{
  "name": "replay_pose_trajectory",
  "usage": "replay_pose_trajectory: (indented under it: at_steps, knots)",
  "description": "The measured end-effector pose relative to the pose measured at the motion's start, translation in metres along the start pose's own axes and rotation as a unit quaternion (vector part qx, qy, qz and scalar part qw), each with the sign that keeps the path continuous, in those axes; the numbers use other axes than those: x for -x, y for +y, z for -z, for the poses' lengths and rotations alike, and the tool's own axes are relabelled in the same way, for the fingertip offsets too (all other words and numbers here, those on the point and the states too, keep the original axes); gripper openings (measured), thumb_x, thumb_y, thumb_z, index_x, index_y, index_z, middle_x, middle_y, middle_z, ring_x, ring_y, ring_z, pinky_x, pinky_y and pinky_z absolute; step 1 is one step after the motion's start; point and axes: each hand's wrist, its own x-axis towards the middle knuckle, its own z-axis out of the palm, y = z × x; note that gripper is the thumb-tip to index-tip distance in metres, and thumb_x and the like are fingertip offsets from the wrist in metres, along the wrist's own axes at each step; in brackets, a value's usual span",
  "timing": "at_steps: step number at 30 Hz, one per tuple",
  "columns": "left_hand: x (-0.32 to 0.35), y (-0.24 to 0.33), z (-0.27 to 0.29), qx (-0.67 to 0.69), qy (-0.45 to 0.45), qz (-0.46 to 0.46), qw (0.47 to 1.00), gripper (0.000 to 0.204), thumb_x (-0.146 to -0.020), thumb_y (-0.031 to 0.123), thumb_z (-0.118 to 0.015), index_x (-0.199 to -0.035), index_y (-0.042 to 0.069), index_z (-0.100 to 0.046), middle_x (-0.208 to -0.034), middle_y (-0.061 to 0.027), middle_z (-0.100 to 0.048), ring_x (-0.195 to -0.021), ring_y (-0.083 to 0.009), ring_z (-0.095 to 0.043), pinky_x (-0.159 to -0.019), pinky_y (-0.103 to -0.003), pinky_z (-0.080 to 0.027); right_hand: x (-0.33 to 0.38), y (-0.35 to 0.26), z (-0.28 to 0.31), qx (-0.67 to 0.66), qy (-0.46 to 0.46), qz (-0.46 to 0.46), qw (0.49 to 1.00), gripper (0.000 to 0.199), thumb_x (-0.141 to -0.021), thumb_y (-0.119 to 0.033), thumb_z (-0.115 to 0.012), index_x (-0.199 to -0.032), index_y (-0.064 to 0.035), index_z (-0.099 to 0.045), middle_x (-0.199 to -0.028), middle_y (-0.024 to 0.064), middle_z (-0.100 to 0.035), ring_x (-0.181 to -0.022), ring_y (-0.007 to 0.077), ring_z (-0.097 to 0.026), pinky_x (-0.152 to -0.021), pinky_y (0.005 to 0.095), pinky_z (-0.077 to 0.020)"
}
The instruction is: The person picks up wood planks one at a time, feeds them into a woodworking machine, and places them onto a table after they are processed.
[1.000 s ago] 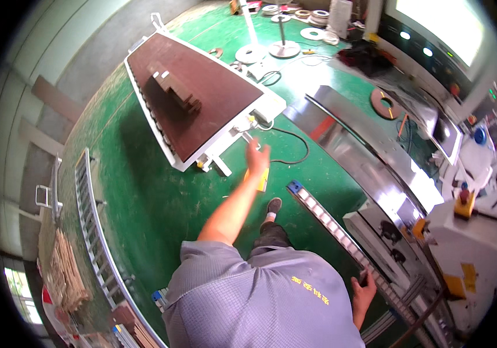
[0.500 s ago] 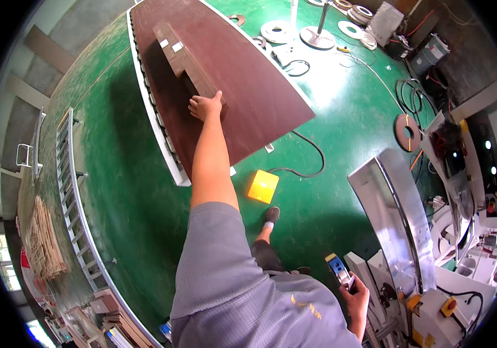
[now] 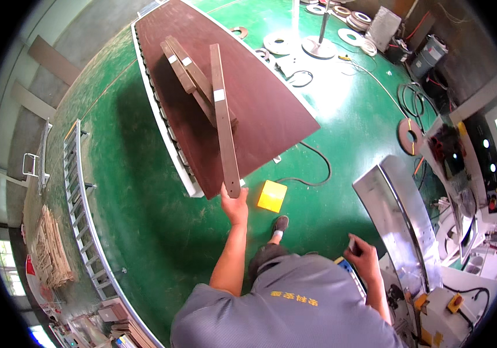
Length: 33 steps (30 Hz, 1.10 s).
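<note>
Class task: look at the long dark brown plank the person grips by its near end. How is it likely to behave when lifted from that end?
The plank looks stiff: it runs straight, with no sag. Gripped only at its near end by the left hand, it probably feels tip-heavy. Being narrow, it may twist or slide off the brown panel beneath it.

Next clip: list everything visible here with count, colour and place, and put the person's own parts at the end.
long strip: 1, dark brown, near end held in left hand, rest lying over the panel
strips: about 2, brown, stacked on the panel
panel: 1, dark brown, on a white-edged table
yellow block: 1, on the green floor by the panel corner
cable: 1, black, on the floor
tape rolls: several, pale, floor at top
ladder: 1, grey, left floor
metal machine: 1, silver, right
left hand: grips the strip end
right hand: holds a small dark object, unclear
</note>
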Motion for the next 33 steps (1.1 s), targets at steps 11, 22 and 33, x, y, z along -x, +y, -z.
replay_pose_trajectory:
  at_steps: [11, 22, 33]
  knots:
    - [0.009, 0.233, 0.061, -0.371, -0.078, -0.319, 0.869, 0.066, -0.084, 0.0, -0.072, -0.145, -0.001, -0.048, -0.118, -0.0179, -0.069, -0.09, -0.0182, -0.07, -0.081, -0.034, -0.058, -0.035, -0.069, 0.01, -0.139, -0.072, 0.2, 0.967, 0.054, -0.1, -0.007, -0.047, -0.153, -0.0036, -0.037, -0.125, 0.0186, -0.052, -0.117, 0.0252, -0.052, -0.1, 0.0346, -0.0418]
    - [0.083, 0.43, -0.041, -0.035, -0.232, -0.67, 0.704, 0.036, -0.073, 0.021, -0.088, -0.103, 0.007, -0.074, -0.094, -0.0045, -0.067, -0.081, -0.0236, -0.061, -0.07, -0.035, -0.052, 0.01, -0.228, 0.022, -0.253, 0.157, 0.627, 0.72, 0.076, -0.078, 0.017, -0.055, -0.149, -0.0065, -0.043, -0.133, 0.0204, -0.058, -0.119, 0.0411, -0.059, -0.099, 0.0415, -0.0503]
    - [0.111, 0.421, -0.069, 0.027, -0.244, -0.668, 0.703, 0.031, -0.08, 0.018, -0.085, -0.102, 0.004, -0.07, -0.093, -0.0042, -0.065, -0.078, -0.0218, -0.06, -0.067, -0.034, -0.052, 0.027, -0.199, 0.048, -0.233, 0.172, 0.568, 0.77, 0.07, -0.08, 0.015, -0.061, -0.145, -0.008, -0.048, -0.121, 0.0191, -0.067, -0.111, 0.0367, -0.067, -0.091, 0.0402, -0.0544]
